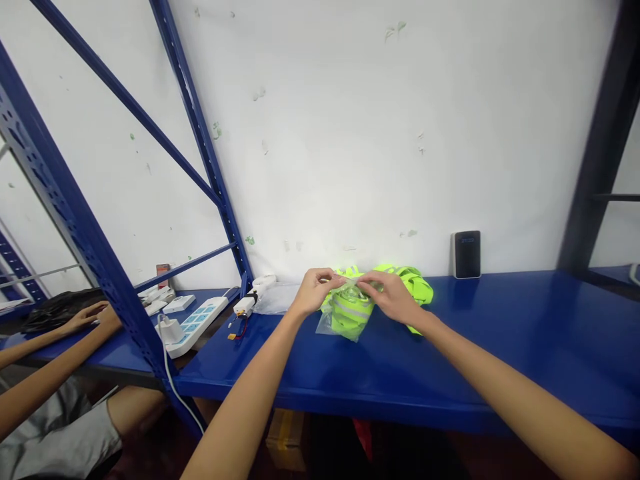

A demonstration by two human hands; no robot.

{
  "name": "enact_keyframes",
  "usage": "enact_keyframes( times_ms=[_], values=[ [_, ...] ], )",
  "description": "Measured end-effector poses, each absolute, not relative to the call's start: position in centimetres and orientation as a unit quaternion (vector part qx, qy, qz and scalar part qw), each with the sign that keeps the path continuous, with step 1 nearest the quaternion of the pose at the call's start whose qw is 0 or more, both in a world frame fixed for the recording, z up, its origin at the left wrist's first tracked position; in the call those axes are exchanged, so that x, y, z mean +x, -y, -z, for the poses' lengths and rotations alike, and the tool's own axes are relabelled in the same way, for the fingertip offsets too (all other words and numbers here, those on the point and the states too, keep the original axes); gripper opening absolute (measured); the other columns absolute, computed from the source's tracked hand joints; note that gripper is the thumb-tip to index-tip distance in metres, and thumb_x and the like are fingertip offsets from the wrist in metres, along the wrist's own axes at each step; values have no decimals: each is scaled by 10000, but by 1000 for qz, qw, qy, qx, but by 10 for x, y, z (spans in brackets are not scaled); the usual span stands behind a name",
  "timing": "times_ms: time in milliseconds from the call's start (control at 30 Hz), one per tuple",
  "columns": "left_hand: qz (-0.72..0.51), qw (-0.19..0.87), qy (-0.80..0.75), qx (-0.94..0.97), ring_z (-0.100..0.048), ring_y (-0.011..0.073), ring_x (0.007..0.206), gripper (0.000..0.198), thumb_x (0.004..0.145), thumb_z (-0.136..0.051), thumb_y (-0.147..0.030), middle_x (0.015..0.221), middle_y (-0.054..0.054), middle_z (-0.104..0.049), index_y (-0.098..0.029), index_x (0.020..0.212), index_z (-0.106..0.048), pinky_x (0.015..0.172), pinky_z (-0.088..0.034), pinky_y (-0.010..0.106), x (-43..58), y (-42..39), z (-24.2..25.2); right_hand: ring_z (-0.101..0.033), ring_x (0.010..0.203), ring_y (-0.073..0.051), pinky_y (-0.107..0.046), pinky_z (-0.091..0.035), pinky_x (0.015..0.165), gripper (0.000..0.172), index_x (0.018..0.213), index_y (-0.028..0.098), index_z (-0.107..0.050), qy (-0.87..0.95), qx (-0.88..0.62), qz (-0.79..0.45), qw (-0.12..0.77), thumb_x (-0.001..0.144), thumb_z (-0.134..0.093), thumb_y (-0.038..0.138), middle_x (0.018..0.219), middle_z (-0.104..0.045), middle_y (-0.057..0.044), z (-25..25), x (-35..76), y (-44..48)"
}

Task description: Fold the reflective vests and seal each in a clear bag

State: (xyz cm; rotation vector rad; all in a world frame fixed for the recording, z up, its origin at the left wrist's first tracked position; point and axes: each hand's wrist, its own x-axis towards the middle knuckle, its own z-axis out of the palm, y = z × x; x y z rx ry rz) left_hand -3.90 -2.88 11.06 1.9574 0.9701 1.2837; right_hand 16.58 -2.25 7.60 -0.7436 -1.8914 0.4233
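From the head camera, both hands meet at the top of a clear plastic bag stuffed with neon yellow-green fabric crossed by a grey reflective band. The left hand pinches the bag's upper edge between thumb and fingertips, and the right hand pinches the same edge just beside it, so both are closed on the plastic. The bag's bottom rests on the glossy blue metal surface, close to the white wall.

Behind the bag and to its right lies a loose heap of neon yellow-green fabric, touching it. Further right of the bag, well apart, a small black box stands upright against the wall. Left of the bag lies a white power strip with pale blue switches. Far left of the bag, another person's hands rest beside a black bag.
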Motion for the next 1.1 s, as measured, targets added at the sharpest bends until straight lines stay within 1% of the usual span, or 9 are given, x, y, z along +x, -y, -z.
enact_keyframes(
  times_ms=[100, 267, 400, 500, 600, 667, 767, 933, 1100],
  values=[
    [-432, 222, -397, 779, -621, 165, 735, 246, 777, -628, -357, 767, 57, -702, -118, 743, -679, 710, -471, 272, -43, 37, -115, -635, 816, -205, -316, -464, 725, 231, 922, 193, -700, 827, -282, -92, 477, 922, -502, 312, 903, -715, -66, -80, 169, 28],
    [-313, 62, -391, 863, -624, 171, 819, 193, 808, -576, -310, 874, 40, -707, -168, 874, -688, 751, -462, 265, -34, 46, -127, -620, 825, -205, -325, -458, 745, 202, 935, 184, -663, 851, -277, -12, 446, 948, -477, 262, 894, -694, -73, -77, 167, 30],
    [-232, -45, -384, 893, -613, 176, 787, 155, 824, -550, -285, 841, 38, -691, -183, 825, -667, 726, -441, 266, -26, 50, -139, -601, 825, -217, -342, -463, 742, 234, 969, 168, -646, 864, -273, 45, 421, 969, -422, 239, 878, -671, -91, -75, 163, 31],
    [-213, -52, -384, 897, -609, 169, 767, 181, 857, -521, -292, 831, 35, -691, -187, 822, -664, 717, -433, 261, -29, 51, -141, -612, 905, -231, -367, -471, 809, 261, 1027, 165, -649, 871, -257, 43, 416, 975, -402, 233, 968, -680, -109, -75, 164, 32],
    [-226, -26, -386, 894, -610, 165, 775, 190, 867, -511, -282, 843, 39, -694, -184, 844, -671, 726, -435, 254, -38, 52, -138, -622, 1000, -235, -368, -479, 863, 245, 1116, 183, -640, 856, -265, -31, 443, 940, -496, 274, 1104, -677, -104, -75, 169, 34],
    [-239, -8, -389, 890, -608, 161, 774, 173, 858, -516, -261, 839, 39, -690, -177, 843, -667, 724, -436, 250, -43, 53, -134, -649, 937, -223, -342, -505, 800, 244, 1092, 190, -656, 829, -297, -109, 461, 899, -564, 307, 1074, -696, -88, -76, 172, 37],
    [-252, 17, -394, 884, -605, 157, 768, 150, 843, -517, -242, 816, 32, -679, -171, 823, -648, 715, -433, 245, -47, 55, -131, -652, 796, -192, -305, -502, 694, 177, 931, 187, -693, 806, -321, -179, 464, 878, -579, 312, 925, -715, -60, -77, 173, 41],
    [-251, 22, -399, 882, -596, 155, 766, 145, 826, -493, -225, 813, 24, -669, -170, 822, -627, 706, -426, 244, -50, 58, -131, -600, 728, -173, -286, -448, 631, 184, 823, 181, -663, 821, -307, -141, 460, 900, -533, 286, 814, -680, -50, -77, 165, 42],
    [-208, -16, -422, 882, -567, 153, 690, 151, 779, -523, -232, 785, 16, -654, -182, 861, -640, 634, -398, 244, -50, 59, -134, -577, 743, -175, -302, -439, 696, 199, 853, 175, -643, 854, -268, -52, 443, 940, -479, 247, 791, -647, -58, -76, 155, 39]
  ],
)
